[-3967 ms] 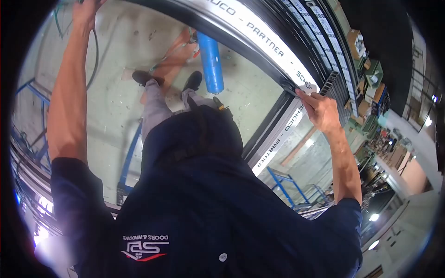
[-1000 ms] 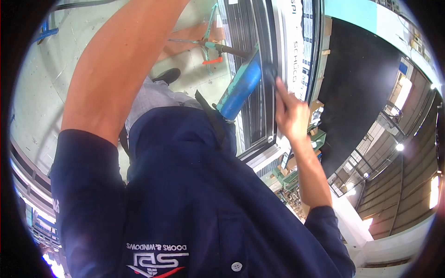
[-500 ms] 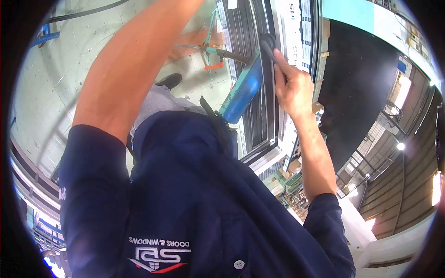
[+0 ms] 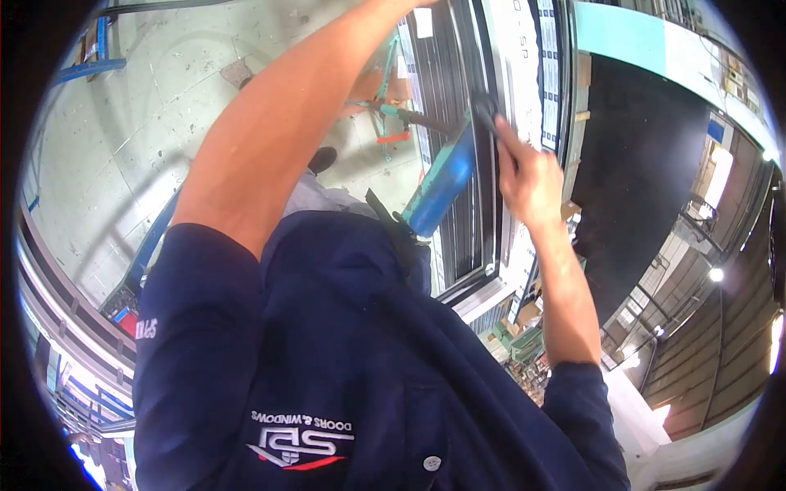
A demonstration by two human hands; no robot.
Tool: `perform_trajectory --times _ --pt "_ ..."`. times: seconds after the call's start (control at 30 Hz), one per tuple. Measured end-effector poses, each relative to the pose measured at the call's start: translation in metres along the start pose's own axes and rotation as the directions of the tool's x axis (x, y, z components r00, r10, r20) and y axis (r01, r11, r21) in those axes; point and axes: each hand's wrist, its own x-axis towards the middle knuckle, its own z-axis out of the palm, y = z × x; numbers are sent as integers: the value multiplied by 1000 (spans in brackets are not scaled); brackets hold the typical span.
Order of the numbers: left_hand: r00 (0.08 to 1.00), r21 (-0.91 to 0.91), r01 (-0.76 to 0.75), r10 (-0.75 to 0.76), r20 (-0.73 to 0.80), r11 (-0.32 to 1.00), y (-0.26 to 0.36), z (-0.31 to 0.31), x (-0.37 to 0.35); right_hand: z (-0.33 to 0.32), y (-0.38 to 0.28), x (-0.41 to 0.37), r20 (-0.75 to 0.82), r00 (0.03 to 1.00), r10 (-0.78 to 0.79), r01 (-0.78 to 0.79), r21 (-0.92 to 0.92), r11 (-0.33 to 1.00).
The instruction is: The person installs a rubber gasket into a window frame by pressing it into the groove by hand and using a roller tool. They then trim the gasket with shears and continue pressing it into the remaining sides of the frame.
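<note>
My right hand [image 4: 532, 184] is closed around a black tool with a round head [image 4: 485, 106], its index finger stretched along the handle. The head rests at the inner edge of a dark window or door frame [image 4: 494, 188], which has long black profiles. My left arm [image 4: 278, 139] reaches up past the top edge of the view, so the left hand is out of sight. Below the tool, a blue cylinder [image 4: 442, 188] on a teal support lies against the frame, close to my body.
Printed protective film [image 4: 524, 74] covers the frame's outer side. A teal stand with an orange-red part [image 4: 393, 139] stands on the floor beyond the blue cylinder. A large black panel [image 4: 639, 180] is to the right, and metal profiles [image 4: 74, 303] lie at the left.
The view has shifted, so most things appear farther right and lower. My right hand still holds the black tool by the frame. My left hand stays beyond the top edge.
</note>
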Motion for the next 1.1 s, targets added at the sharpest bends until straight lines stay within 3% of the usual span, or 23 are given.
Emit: perform_trajectory --times 0.07,0.13,0.17,0.27,0.43,0.53,0.57,0.67,0.7,0.8,0.83,0.9,0.93,1.1 --pt "1000 40 -10 10 -8 999 -3 -2 2 5 4 -11 -38 999 -22 24 60 998" --pt "999 12 -36 36 -8 999 -9 3 2 -4 -15 21 -37 999 22 -22 6 1000" --pt "986 10 94 -95 134 995 14 -13 -5 -8 -23 41 -35 998 43 -44 -21 999" --pt "999 81 -45 46 -13 996 -10 1 2 -5 -31 81 -124 992 -28 27 -8 1000" --pt "996 -50 24 -19 90 998 2 -16 -4 -4 -16 25 -44 999 -5 5 -5 1000" --pt "975 -9 96 -92 201 995 16 -27 -5 -7 -23 52 -47 999 -16 12 -73 997" --pt "977 -35 107 -99 189 994 14 -25 -5 -10 -32 73 -102 995 -22 18 -36 999" --pt "988 -159 -150 141 -69 976 -35 7 7 -11 -40 116 -157 983 -93 81 -80 993" --pt "991 -97 -2 15 136 995 -8 -17 1 -17 -45 110 -114 992 -55 45 -90 995" --pt "986 -167 39 -11 165 985 -7 -19 1 -15 -22 64 -16 999 -38 36 -101 994" --pt "972 5 -78 75 222 997 -11 -23 1 -14 -17 51 -10 999 -51 50 -45 998" --pt "988 -63 -13 23 154 998 -32 -5 8 -15 -16 51 -21 997 -71 71 7 997" --pt "992 -96 12 0 127 995 -35 -1 17 -21 -33 87 -18 999 -39 38 -91 995" --pt "932 -230 331 -280 229 915 8 -53 75 -32 -59 152 -68 996 -52 49 -50 998"
